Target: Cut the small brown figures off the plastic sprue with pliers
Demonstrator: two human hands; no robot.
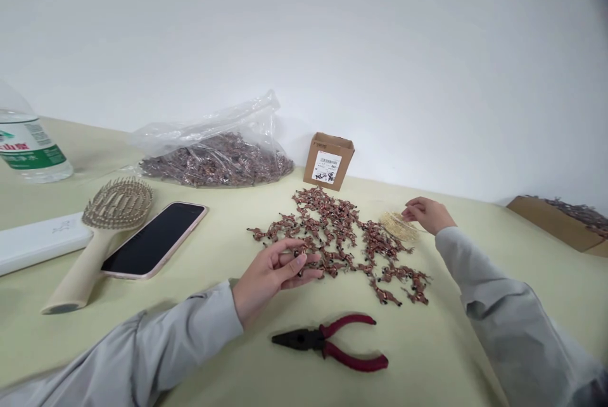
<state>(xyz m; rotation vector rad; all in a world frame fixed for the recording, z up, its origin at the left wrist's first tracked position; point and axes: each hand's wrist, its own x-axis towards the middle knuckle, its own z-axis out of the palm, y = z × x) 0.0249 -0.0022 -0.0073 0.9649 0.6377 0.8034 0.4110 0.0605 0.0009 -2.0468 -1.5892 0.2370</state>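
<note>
My left hand (275, 274) hangs over the near left edge of a loose heap of small copper-brown deer-shaped charms (332, 236), its fingertips among them. Whether those fingers grip a charm is hidden. My right hand (427, 215) rests at the far right, fingers curled at a small pile of pale gold pins (398, 227). Nothing held shows in it. Below the heap, nearer me, lie red-handled pliers (327, 340), closed and touching neither hand.
Behind the heap lie a clear plastic bag of charms (218, 163) and a small cardboard box (329, 161). To the left are a smartphone (154, 239), a paddle hairbrush (114, 217), a white case (40, 242) and a water bottle (28, 147). A cardboard tray (555, 223) sits far right.
</note>
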